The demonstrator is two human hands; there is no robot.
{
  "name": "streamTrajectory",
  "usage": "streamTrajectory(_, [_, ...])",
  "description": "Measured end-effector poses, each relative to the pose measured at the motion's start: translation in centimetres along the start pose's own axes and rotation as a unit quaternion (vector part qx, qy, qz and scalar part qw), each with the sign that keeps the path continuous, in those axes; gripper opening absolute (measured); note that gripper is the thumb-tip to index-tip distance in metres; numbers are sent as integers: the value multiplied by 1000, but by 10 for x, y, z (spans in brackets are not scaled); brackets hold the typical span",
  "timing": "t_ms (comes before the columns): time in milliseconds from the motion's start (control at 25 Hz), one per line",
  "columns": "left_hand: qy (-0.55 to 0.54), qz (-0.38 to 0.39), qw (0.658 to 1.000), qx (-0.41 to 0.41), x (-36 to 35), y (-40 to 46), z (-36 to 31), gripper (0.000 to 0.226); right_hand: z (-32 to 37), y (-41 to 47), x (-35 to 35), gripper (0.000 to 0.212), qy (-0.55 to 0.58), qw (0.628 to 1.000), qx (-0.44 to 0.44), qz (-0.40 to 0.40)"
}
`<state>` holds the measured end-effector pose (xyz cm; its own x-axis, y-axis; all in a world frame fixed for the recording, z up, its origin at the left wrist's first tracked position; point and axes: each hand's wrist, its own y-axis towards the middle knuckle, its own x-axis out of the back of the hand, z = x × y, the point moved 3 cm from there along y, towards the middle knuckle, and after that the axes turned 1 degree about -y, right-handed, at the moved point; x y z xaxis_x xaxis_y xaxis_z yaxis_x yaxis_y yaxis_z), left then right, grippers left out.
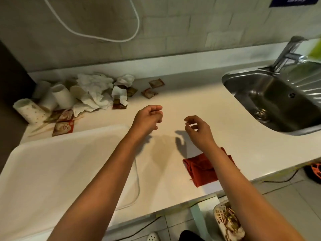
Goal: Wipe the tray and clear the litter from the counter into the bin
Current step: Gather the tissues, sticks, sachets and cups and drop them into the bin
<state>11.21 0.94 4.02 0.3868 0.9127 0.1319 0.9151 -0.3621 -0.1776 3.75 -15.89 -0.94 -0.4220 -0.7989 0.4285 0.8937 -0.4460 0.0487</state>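
Both forearms are reaching over the counter point(199, 105), left hand point(147, 117) and right hand point(198, 127) hanging loosely curled, holding nothing; tray point(52, 171) sitting left, red cloth point(199, 169) right.

The right forearm covers part of the red cloth point(199, 168) and of the bin point(225, 221) below the table's edge. The left forearm hides the tray's point(52, 164) right rim. The frame's right edge cuts off the sink point(278, 94). Print on the sachets point(63, 126) is too small to read.
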Motion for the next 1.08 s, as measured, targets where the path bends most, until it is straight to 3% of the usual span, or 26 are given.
streamTrajectory(320, [-19,-98,995,31,51,85,22,19,1,111,-48,23,-97,991,23,86])
streamTrajectory(520, [110,-151,980,73,55,168,39,32,5,212,-75,25,-179,979,33,92])
streamTrajectory(640, [212,-140,967,37,45,217,33,34,0,268,-93,30,-211,974,-2,85])
streamTrajectory(760, [353,-103,930,18,33,245,33,50,-7,298,-112,46,-241,967,-56,65])
streamTrajectory(880, [359,-89,929,33,28,266,48,63,-8,314,-129,61,-320,942,-93,27])
streamTrajectory(1080, [385,-86,919,12,30,281,58,53,-9,321,-138,55,-356,927,-108,49])
